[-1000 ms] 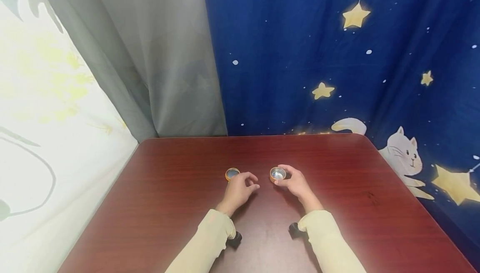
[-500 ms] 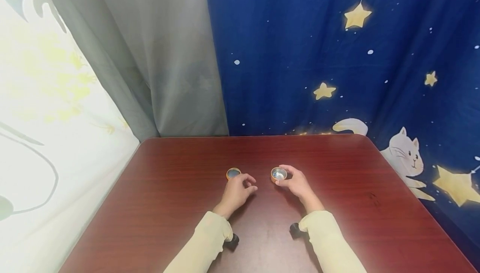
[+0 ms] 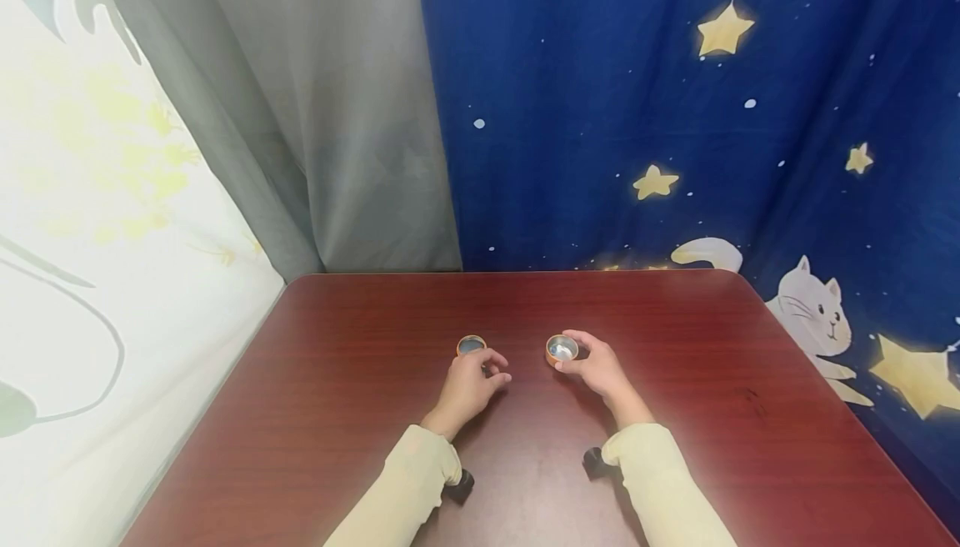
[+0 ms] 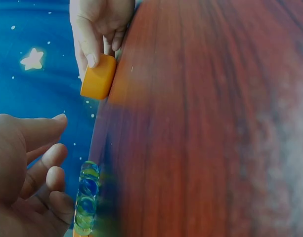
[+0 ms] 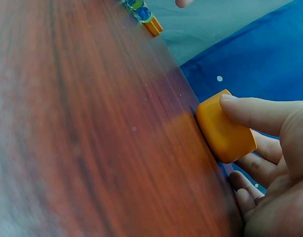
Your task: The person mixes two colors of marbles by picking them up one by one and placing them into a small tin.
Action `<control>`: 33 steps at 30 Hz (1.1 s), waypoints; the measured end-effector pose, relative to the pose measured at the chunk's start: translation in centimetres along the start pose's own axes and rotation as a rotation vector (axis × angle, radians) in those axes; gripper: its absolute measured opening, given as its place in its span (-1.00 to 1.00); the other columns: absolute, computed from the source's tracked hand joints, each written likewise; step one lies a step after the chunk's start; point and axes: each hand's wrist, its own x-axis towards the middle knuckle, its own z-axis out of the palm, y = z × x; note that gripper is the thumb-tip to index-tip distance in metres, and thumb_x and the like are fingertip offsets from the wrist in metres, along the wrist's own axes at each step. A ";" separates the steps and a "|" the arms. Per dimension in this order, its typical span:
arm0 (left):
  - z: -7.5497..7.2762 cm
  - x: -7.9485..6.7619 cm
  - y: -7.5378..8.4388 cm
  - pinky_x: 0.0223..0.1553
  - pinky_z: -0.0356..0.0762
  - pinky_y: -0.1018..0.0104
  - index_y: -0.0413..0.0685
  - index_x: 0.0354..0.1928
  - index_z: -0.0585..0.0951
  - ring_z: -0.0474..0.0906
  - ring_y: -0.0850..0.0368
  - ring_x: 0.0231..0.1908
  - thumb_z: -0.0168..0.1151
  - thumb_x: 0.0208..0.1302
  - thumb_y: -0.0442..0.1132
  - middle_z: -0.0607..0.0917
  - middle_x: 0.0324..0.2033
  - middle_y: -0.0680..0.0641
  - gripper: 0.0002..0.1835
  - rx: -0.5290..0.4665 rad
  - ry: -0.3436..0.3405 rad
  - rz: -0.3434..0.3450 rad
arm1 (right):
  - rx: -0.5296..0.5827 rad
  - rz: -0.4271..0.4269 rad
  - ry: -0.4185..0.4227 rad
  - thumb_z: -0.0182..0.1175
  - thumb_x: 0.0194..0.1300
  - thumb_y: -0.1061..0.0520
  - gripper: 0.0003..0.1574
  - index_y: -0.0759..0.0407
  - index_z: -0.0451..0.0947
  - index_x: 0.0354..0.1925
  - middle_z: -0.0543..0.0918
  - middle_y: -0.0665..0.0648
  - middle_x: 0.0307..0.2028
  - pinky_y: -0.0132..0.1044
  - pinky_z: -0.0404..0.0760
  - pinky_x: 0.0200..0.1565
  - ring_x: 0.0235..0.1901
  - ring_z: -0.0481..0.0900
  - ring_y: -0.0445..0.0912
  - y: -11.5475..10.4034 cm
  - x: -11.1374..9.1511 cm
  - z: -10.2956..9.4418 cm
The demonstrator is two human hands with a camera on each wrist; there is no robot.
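Note:
My right hand (image 3: 602,369) holds a small round orange cup (image 3: 562,350) with a shiny silvery inside. In the right wrist view, the thumb lies on the side of the orange cup (image 5: 225,129), which stands at the tabletop. To the left, a round orange-rimmed piece (image 3: 470,344) with a dark middle lies on the table, partly hidden by my left hand (image 3: 467,386). The left wrist view shows it side-on as clear blue and green glass-like beads (image 4: 87,198) above an orange base. My left hand's fingers are loosely bent beside it, holding nothing.
Both things sit on a glossy reddish-brown wooden table (image 3: 360,338). Behind it hang a grey curtain (image 3: 367,155) and a blue curtain (image 3: 555,113) printed with stars and a cat. A dark wrist device (image 3: 459,487) shows below the left cuff.
My left hand has drawn slightly left, closer over the beaded piece. My right hand keeps its hold on the orange cup. The head view has shifted a little.

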 end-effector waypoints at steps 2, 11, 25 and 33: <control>-0.1 0.0 0.0 -0.52 0.32 0.40 0.11 -0.42 0.58 0.38 0.34 -0.61 0.34 -0.12 -0.15 0.48 -0.63 0.20 -0.83 0.004 0.003 -0.007 | -0.004 -0.005 0.004 0.40 -0.26 0.15 -0.21 0.05 0.39 0.04 0.49 0.10 -0.06 -0.12 0.33 -0.13 -0.05 0.36 0.00 -0.1 0.0 -0.1; -0.9 -0.4 -0.7 -0.51 0.29 0.38 0.16 -0.43 0.58 0.34 0.31 -0.61 0.35 -0.14 -0.13 0.46 -0.62 0.19 -0.83 0.039 0.044 -0.023 | -0.004 -0.003 0.004 0.41 -0.28 0.15 -0.20 0.05 0.39 0.04 0.49 0.11 -0.06 -0.07 0.24 -0.04 -0.02 0.34 0.00 -0.3 -0.1 -0.1; -2.5 -1.3 -1.8 -0.54 0.24 0.36 0.16 -0.46 0.58 0.31 0.28 -0.58 0.37 -0.19 -0.09 0.44 -0.58 0.11 -0.81 0.106 0.047 -0.062 | -0.006 0.014 -0.015 0.39 -0.24 0.15 -0.21 0.04 0.37 0.05 0.49 0.12 -0.05 -0.18 0.37 -0.22 -0.09 0.40 0.00 -0.5 -0.4 -0.1; -2.8 -1.8 -2.5 -0.51 0.26 0.35 0.21 -0.46 0.57 0.32 0.29 -0.56 0.38 -0.20 -0.07 0.42 -0.58 0.17 -0.80 0.129 0.018 -0.083 | -0.010 0.019 -0.022 0.38 -0.24 0.14 -0.20 0.03 0.37 0.06 0.47 0.12 -0.04 -0.11 0.32 -0.12 -0.06 0.38 0.01 -0.5 -0.3 -0.2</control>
